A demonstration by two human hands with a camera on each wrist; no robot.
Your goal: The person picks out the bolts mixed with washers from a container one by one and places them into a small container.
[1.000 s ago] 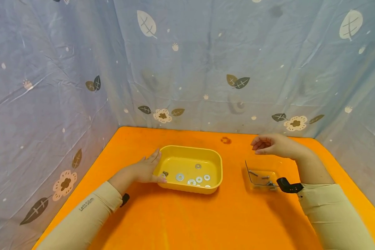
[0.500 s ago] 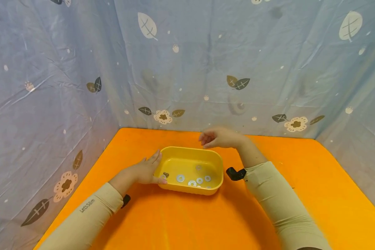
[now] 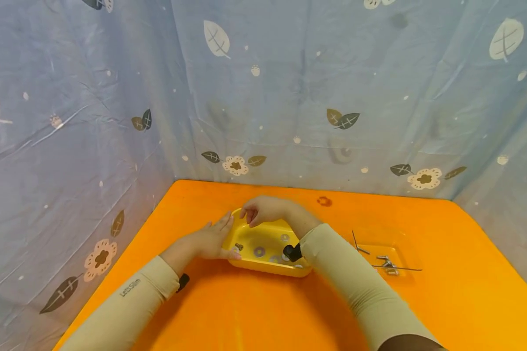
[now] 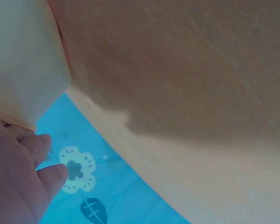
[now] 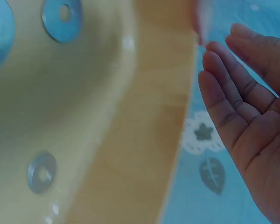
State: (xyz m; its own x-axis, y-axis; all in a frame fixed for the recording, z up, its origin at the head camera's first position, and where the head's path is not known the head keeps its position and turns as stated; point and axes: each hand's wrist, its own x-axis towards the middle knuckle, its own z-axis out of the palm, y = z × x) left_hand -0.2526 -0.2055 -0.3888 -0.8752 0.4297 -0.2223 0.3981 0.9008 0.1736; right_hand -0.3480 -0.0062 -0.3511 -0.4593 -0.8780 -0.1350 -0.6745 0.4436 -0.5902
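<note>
A yellow tray (image 3: 263, 267) stands on the orange table, with several flat washers (image 3: 259, 252) and a short bolt (image 3: 239, 246) inside. My left hand (image 3: 208, 242) rests against the tray's left end, fingers spread and nearly straight, thumb over the near rim. In the left wrist view, the fingers of the left hand (image 4: 18, 168) lie against the tray's outer wall. Above the far left part of the tray is my right hand (image 3: 265, 210), its fingers loosely bent. The right wrist view shows nothing between the thumb and fingers of the right hand (image 5: 252, 102).
To the right, a clear container (image 3: 404, 278) holds several bolts (image 3: 388, 263). A thin dark rod (image 3: 399, 267) shows across its near side. A patterned blue curtain (image 3: 298, 97) hangs behind and beside the table. My right forearm (image 3: 355, 287) crosses the tray's right end.
My right hand has swept left from above the clear container to above the yellow tray. The left hand stays at the tray's left end, and the view shifts slightly.
</note>
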